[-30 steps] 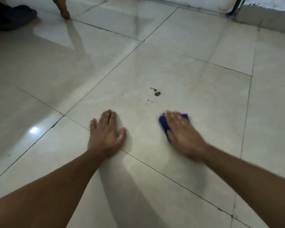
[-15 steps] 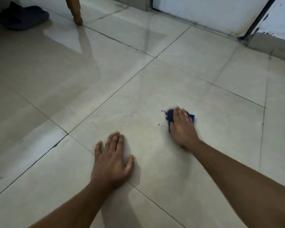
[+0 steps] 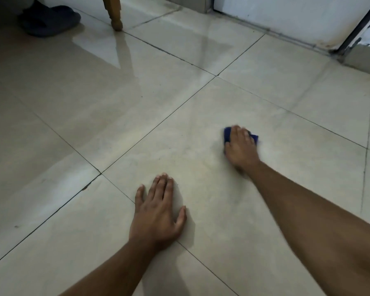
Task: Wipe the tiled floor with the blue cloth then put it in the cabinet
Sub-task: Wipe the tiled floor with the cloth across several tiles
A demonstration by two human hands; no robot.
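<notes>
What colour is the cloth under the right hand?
Dark blue; the cloth shows around the right hand in the head view.

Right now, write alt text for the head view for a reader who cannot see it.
A person's right hand presses a blue cloth flat on a glossy beige tiled floor, while the left hand rests palm down nearer the camera. A dark slipper and a wooden furniture leg sit at top left.

Glossy beige tile floor (image 3: 77,107), dim room w/ light reflections.
Dark grout lines run diagonally. Wooden furniture leg (image 3: 113,13) top left, dark slipper (image 3: 49,18) beside it; white, scuffed wall base (image 3: 286,18) w/ black strip (image 3: 359,24) top right.
</notes>
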